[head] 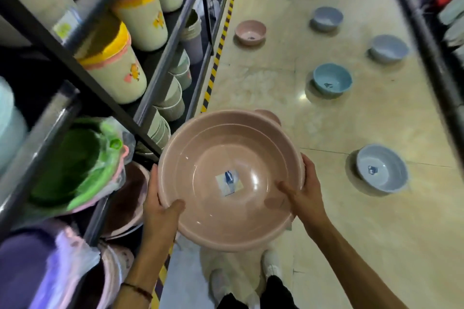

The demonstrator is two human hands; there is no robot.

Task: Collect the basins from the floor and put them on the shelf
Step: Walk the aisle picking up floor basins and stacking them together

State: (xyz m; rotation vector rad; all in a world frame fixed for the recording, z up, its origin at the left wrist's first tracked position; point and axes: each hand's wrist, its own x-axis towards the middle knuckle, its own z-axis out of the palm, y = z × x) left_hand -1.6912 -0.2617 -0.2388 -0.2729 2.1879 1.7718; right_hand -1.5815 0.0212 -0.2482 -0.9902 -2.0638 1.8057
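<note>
The person held a big pink basin (229, 178) with both hands. It was up in the air, over the floor (276, 113) and just beside the shelf (148, 88). The basin was round, smooth plastic, and shiny inside. A small square sticker (229, 181) lay flat on its bottom. The left hand (160, 206) gripped the near left rim, with the thumb hooked inside and the fingers curled round the outside. The right hand (305, 193) gripped the right rim the same way.

More round basins sat well apart on the glossy, pale stone floor. One pink basin (250, 32) sat near the yellow and black striped tape (218, 52). A bright blue basin (331, 80) and a grey-blue basin (382, 168) sat farther right, each open side up. Three more sat farther away, too blurry to tell much.

The shelf had dark metal bars. Tall cream bins (118, 68) with yellow and pink rims lay tilted on it. Below them was a green basin (75, 165) in crinkly clear wrap.
</note>
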